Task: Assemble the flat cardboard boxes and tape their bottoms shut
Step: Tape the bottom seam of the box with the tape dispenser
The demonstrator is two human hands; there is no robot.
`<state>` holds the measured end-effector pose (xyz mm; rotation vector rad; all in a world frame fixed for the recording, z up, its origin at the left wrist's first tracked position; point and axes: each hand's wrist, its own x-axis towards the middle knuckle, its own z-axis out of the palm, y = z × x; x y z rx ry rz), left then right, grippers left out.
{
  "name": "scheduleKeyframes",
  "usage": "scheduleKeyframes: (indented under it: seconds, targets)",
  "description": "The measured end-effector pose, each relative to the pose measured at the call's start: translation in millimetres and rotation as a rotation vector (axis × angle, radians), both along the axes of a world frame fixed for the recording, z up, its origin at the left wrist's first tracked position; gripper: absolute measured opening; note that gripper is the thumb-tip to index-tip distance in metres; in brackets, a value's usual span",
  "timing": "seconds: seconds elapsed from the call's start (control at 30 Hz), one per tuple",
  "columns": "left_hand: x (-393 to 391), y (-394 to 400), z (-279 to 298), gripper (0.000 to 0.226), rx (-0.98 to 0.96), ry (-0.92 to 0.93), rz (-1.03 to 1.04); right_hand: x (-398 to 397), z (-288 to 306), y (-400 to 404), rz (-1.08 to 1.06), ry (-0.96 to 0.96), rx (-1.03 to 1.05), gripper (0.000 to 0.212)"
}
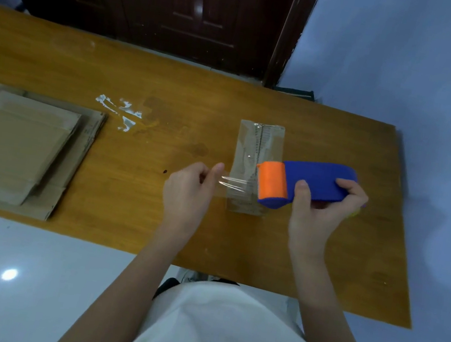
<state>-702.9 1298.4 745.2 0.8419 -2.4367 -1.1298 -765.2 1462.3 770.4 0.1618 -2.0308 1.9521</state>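
Left hand point(190, 187): pinching the free end of clear tape point(232, 184).
Right hand point(323, 209): wrapped around the blue-orange dispenser point(305, 184), above the box.
Box point(253, 157): assembled, mid-right on the surface point(150, 218).
Flat boxes point(13, 147): stacked far left.

Flat cardboard stack point(14, 144) lies left on table point(136, 215); small box point(252, 145) right, seemingly upright.

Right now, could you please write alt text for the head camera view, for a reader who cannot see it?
A person's left hand pulls clear tape from a blue and orange tape dispenser held in the right hand, above a small cardboard box on a wooden table. Flat cardboard boxes lie stacked at the left.
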Motion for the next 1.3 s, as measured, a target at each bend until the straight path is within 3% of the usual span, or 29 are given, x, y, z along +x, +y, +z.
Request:
scheduleKeyframes:
  seconds: [0.2, 0.33, 0.5, 0.73, 0.83, 0.97, 1.3]
  targets:
    - [2, -8, -11, 0.042, -0.013, 0.005, -0.067, 3, -7, 7, 0.093, 0.076, 0.128, 0.049]
    - [0, -5, -22, 0.043, -0.038, -0.062, -0.061, 6, -15, 4, 0.156, 0.165, 0.319, 0.047]
    - [-3, -7, -32, 0.045, -0.018, -0.129, -0.036, 11, -24, -6, 0.118, 0.257, 0.484, 0.053]
    - [-9, -11, -39, 0.047, -0.002, -0.149, -0.016, 5, -26, -13, 0.137, 0.405, 0.705, 0.039]
    - [-9, -12, -44, 0.047, 0.009, -0.165, -0.008, 5, -18, -17, 0.150, 0.227, 0.741, 0.037]
    - [-11, -12, -49, 0.046, 0.039, -0.170, 0.001, 1, -31, -17, 0.140, 0.431, 0.818, 0.033]
    - [-18, -9, -65, 0.046, 0.045, -0.196, -0.041, -3, -38, -18, 0.116, 0.550, 0.882, 0.040]
